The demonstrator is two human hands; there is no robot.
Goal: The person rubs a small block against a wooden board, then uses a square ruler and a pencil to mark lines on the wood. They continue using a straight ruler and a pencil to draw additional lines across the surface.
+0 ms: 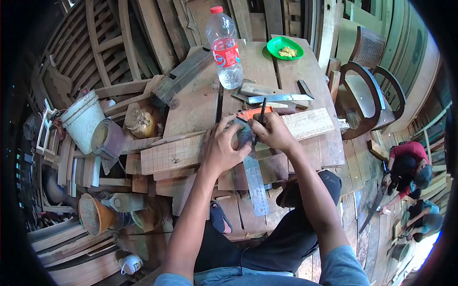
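A pale wooden board (171,155) with pencil lines across it lies over the bench. Across the board rests a try square with a steel ruler blade (256,186) and an orange stock (255,113); the blade hangs past the board's near edge. My left hand (222,145) is curled over the board, its thumb and fingers holding the square against it. In my right hand (272,131) is a dark pencil (263,109), held upright with its lower end by the blade's edge. The pencil tip's exact contact is too small to make out.
On the wooden bench (191,112) stand a water bottle (225,52) and a green plate (276,47) with food. Behind the board lie a bright metal blade (279,98) and wood pieces. Buckets (83,119) crowd the left, a chair (362,90) the right. Two people (410,164) crouch at far right.
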